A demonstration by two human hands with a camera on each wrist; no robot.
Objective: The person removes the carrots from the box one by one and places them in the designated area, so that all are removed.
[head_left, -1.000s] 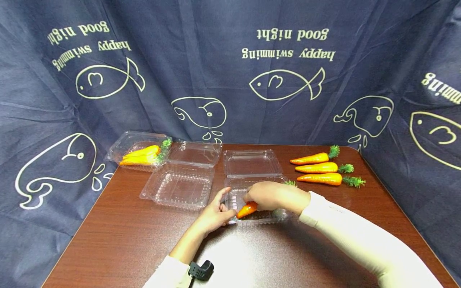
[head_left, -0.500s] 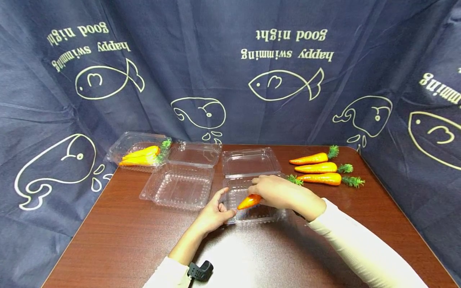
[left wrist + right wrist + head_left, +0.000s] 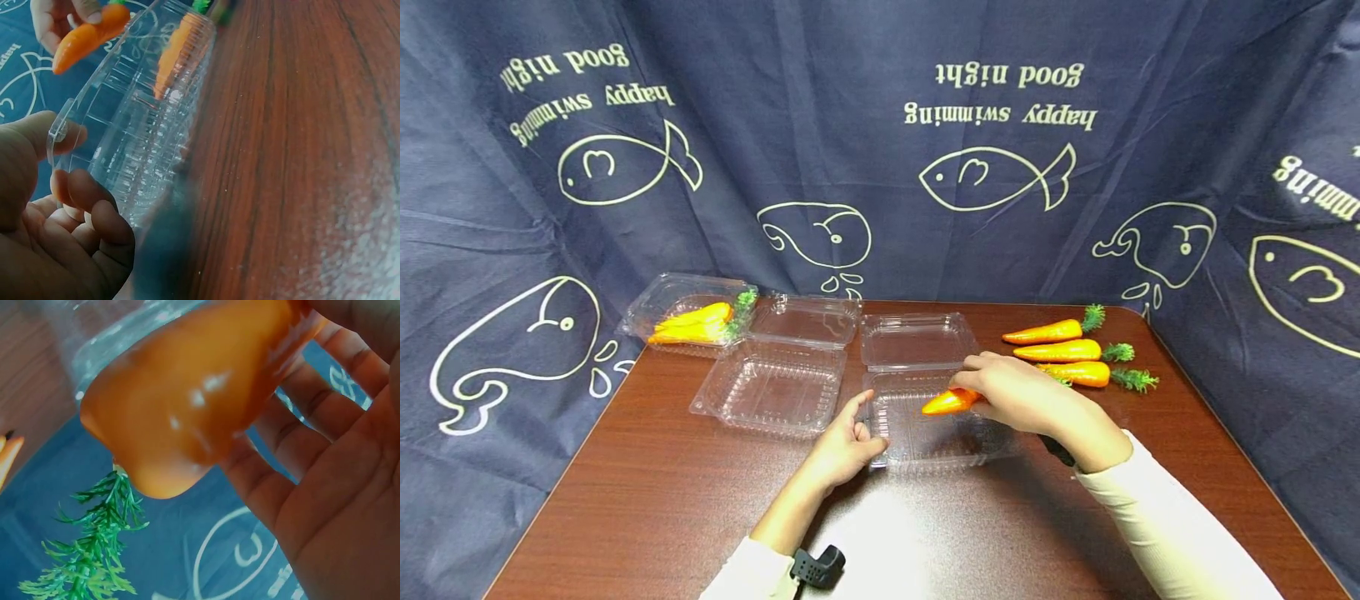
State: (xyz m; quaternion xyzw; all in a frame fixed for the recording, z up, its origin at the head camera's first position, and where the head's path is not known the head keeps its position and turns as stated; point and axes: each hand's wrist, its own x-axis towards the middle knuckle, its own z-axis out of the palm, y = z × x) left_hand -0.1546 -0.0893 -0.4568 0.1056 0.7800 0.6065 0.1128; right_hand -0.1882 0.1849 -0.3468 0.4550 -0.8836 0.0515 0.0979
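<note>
While a person's left hand (image 3: 842,450) holds the near left corner of a clear plastic container (image 3: 925,457), the right hand (image 3: 1015,387) holds an orange carrot (image 3: 947,403) above it in the head view, the narrow tip pointing left. The container's lid (image 3: 917,340) lies folded back on the far side. Just to the left sits a second container (image 3: 782,387), its lid also turned back, and beyond it a third container (image 3: 643,308) holds bundled carrots (image 3: 696,325) with leafy tops. Three more carrots (image 3: 1062,350) lie in a row at right on the brown counter (image 3: 685,517), before a dark blue curtain (image 3: 880,42) printed with fish, whales and inverted lettering. The left wrist view shows the left grip closed on the container's rim, one digit visible through the plastic, other fingers curled beside it. A further carrot shape (image 3: 178,53) shows through the container wall; whether it lies inside or behind cannot be told. In the right wrist view, the right grip closes around the orange carrot, fingers along its body, the thick end toward the camera and its green sprig (image 3: 94,550) clear of the hand.
</note>
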